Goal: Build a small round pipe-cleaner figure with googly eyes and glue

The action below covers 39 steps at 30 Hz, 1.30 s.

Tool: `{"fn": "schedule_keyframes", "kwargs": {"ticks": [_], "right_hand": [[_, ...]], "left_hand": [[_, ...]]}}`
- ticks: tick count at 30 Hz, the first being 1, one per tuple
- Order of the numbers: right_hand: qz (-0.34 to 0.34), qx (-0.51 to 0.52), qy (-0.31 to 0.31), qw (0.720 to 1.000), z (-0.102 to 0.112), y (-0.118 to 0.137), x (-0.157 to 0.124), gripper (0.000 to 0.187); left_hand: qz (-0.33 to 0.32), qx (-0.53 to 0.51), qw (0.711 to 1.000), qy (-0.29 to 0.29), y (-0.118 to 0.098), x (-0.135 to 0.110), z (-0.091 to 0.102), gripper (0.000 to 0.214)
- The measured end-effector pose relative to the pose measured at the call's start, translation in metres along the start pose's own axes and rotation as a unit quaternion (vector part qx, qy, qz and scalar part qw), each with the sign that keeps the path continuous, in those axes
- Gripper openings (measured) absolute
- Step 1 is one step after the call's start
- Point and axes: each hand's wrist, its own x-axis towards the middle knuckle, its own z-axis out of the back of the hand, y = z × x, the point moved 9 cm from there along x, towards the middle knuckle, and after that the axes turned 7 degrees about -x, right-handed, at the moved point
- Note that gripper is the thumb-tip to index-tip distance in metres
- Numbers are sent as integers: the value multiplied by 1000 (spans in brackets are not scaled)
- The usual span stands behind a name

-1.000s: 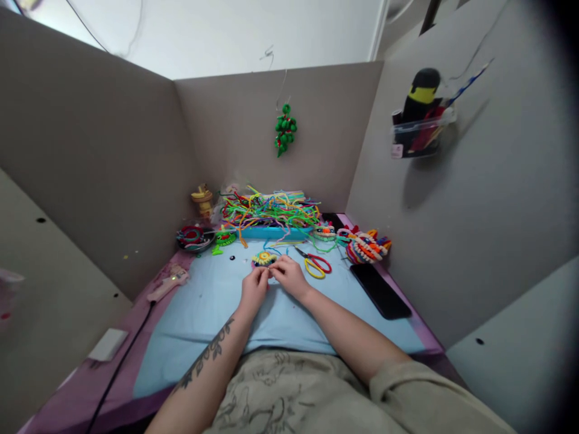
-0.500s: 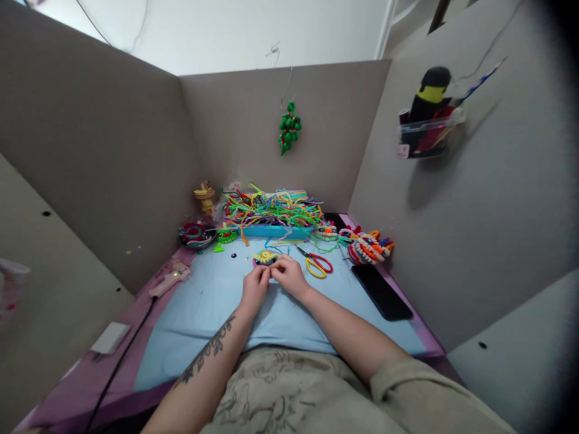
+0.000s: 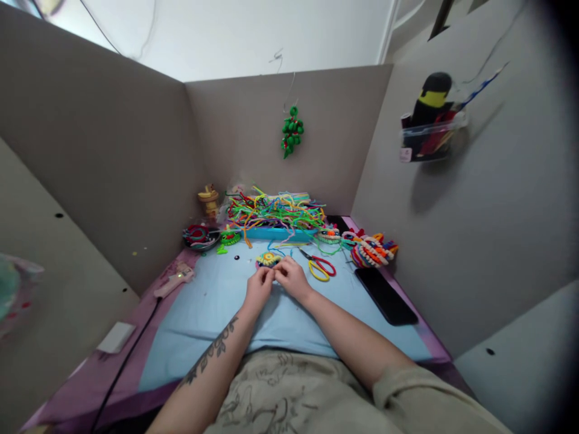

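Note:
My left hand (image 3: 259,286) and my right hand (image 3: 292,278) meet over the light blue cloth (image 3: 217,307), fingertips pinched together and touching or almost touching. Whatever sits between the fingertips is too small and too covered to make out. Just beyond them lies a small yellow and multicoloured fuzzy craft piece (image 3: 268,260), its near side partly hidden by my fingers. To the right of my right hand rest scissors (image 3: 320,267) with one red and one yellow handle, blades toward the back left. A small dark bead-like dot (image 3: 236,257) lies left of the craft piece.
A blue tray (image 3: 275,235) heaped with coloured pipe cleaners (image 3: 280,211) stands at the back. Finished-looking fuzzy pieces (image 3: 368,248) and a black phone (image 3: 385,296) lie on the right. A pink glue gun (image 3: 174,282) with a cord and a dark bowl (image 3: 201,238) are at left. Grey panels surround the table.
The whole view has shifted slightly, with things now a little lower and to the right. Both hands stay pinched together at the same spot by the craft piece.

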Motion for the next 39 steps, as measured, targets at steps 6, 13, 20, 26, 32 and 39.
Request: {"fn": "schedule_keyframes", "kwargs": {"ticks": [6,13,20,26,32,39], "right_hand": [[4,32,21,999,0,10,-2,11],[-12,80,36,996,2,11,-2,14],[-16,82,44,996,1,9,-3,14],[-22,68,46,996,-1,8,-4,14],[0,55,41,998,-8,6,-4,14],[14,35,39,999,-12,9,-4,13]], "left_hand": [[-13,-28,999,-11,5,1,2,25],[29,-112,993,7,14,-1,-1,28],[53,-125,991,5,10,-3,-1,23],[51,-124,991,13,9,-3,-3,23],[28,-92,995,4,8,-5,-1,27],[1,-42,999,-14,6,-6,0,26]]}}
